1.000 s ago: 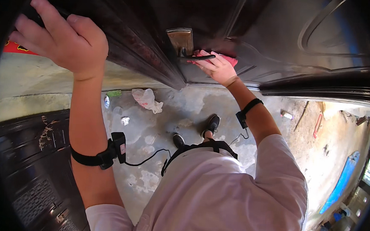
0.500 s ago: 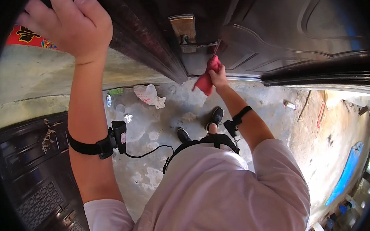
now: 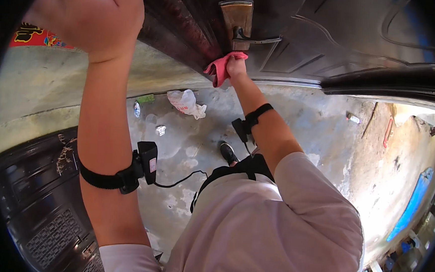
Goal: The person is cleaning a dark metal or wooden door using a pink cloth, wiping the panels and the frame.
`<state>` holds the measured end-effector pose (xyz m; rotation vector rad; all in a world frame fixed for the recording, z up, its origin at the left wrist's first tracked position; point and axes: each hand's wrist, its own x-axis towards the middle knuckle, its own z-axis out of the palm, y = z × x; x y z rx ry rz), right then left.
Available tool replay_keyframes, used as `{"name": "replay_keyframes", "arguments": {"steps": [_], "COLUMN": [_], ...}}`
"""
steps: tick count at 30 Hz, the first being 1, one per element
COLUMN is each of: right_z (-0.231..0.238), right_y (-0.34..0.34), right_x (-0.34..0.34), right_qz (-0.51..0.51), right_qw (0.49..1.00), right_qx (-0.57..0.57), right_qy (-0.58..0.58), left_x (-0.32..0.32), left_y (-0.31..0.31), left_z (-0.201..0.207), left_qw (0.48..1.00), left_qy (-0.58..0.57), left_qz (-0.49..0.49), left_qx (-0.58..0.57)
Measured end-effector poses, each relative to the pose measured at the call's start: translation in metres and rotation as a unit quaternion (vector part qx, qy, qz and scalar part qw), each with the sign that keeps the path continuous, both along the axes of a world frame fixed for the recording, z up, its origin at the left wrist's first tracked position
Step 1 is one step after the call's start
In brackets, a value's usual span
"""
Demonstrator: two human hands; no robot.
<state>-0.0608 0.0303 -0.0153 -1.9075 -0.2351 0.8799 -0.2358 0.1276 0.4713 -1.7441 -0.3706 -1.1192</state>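
Note:
A red-pink cloth (image 3: 218, 70) is bunched in my right hand (image 3: 235, 66), whose fingers are closed on it. The hand presses the cloth toward the dark door's lower left part, by the door frame (image 3: 194, 35), just below the handle plate (image 3: 236, 17). The dark lever handle (image 3: 258, 39) juts to the right above that hand. High at the left, my left hand (image 3: 98, 16) is raised beside the dark frame. Its fingertips run out of the picture, so I cannot make out what they touch.
A panelled dark door (image 3: 328, 38) spans the top. On the concrete floor lie a white plastic bag (image 3: 187, 103), a crumpled white scrap (image 3: 160, 130) and a small bottle (image 3: 353, 118). A blue strip (image 3: 412, 203) lies far right. Another dark panelled door (image 3: 40, 190) stands lower left.
My right hand has moved left with the cloth, from beneath the lever's end to below the handle plate beside the frame. My left hand has shifted up toward the picture's edge.

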Motion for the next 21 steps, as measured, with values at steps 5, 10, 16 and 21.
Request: {"name": "replay_keyframes", "arguments": {"steps": [5, 10, 16, 21], "right_z": [0.103, 0.106, 0.124, 0.153], "right_y": [-0.026, -0.040, -0.045, -0.047], "right_x": [-0.019, -0.010, -0.008, 0.008], "right_qz": [0.152, 0.201, 0.252, 0.331], "right_qw": [0.959, 0.967, 0.946, 0.928], "right_qx": [0.064, 0.151, 0.095, 0.069], "right_qy": [0.229, 0.035, -0.183, -0.154], "left_x": [-0.004, 0.027, 0.016, 0.024], "left_y": [-0.024, -0.040, 0.003, -0.016], "left_z": [0.000, -0.003, 0.007, -0.007], "left_qw": [1.000, 0.997, 0.985, 0.992], "left_qy": [-0.008, -0.056, -0.061, -0.076], "left_qz": [0.017, -0.011, 0.023, 0.053], "left_qx": [-0.005, -0.049, 0.160, 0.091]}}
